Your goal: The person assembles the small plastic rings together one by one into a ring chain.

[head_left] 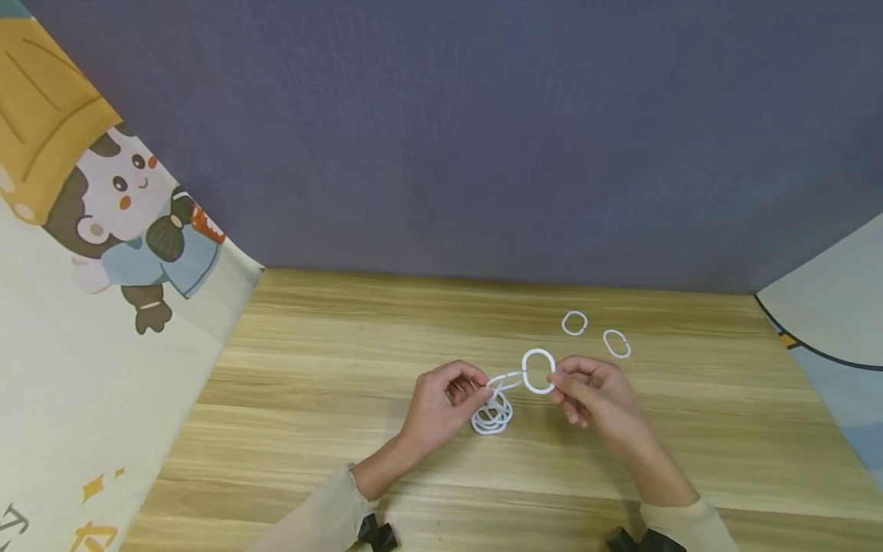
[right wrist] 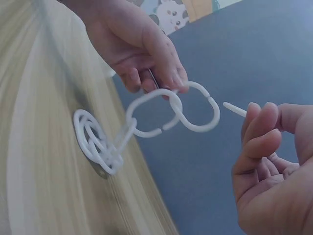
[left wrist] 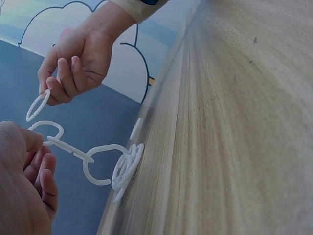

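Several white plastic C-shaped links form a chain, its lower part heaped in a pile (head_left: pixel 492 418) on the table. My left hand (head_left: pixel 441 402) pinches the chain's end link (right wrist: pixel 198 129) between thumb and fingers, so the upper links rise off the wood. A single oval white link (head_left: pixel 539 352) is pinched by my right hand (head_left: pixel 603 395) between thumb and fingertips. Both wrist views show this single link (left wrist: pixel 30 111) close to the end link but apart from it. Small split gaps show in some chain links in the right wrist view.
Two loose white links, one (head_left: pixel 563 323) and another (head_left: pixel 614 332), lie flat beyond my right hand. The wood-grain table (head_left: pixel 331 322) meets a dark blue-grey back panel (head_left: pixel 483 153). A cartoon-printed cloth (head_left: pixel 186 345) borders the left side.
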A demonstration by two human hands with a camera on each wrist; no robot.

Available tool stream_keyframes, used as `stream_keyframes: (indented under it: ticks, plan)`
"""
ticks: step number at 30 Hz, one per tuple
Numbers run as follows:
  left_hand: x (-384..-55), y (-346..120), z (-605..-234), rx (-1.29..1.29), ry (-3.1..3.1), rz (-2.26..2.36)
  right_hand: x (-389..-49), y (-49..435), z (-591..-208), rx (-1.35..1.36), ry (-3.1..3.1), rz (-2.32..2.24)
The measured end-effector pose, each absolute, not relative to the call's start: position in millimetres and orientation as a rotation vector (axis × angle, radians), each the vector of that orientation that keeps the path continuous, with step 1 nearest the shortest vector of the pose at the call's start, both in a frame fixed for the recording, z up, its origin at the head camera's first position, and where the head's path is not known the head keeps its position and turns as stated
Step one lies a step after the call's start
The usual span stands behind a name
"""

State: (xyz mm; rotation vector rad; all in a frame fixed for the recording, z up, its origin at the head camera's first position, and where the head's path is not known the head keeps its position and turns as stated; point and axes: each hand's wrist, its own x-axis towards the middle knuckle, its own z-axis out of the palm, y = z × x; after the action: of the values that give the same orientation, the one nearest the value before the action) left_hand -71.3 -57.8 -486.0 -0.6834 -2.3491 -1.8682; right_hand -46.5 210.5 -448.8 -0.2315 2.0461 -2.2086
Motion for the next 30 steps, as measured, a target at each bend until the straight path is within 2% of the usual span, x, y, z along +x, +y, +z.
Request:
stream_keyframes:
  ticks: [30]
  plan:
    - [-68.5,-63.7,-490.4,-0.743,-2.377,-1.763,-37.7,191.1,-457.7,-0.077,2.085,-2.056]
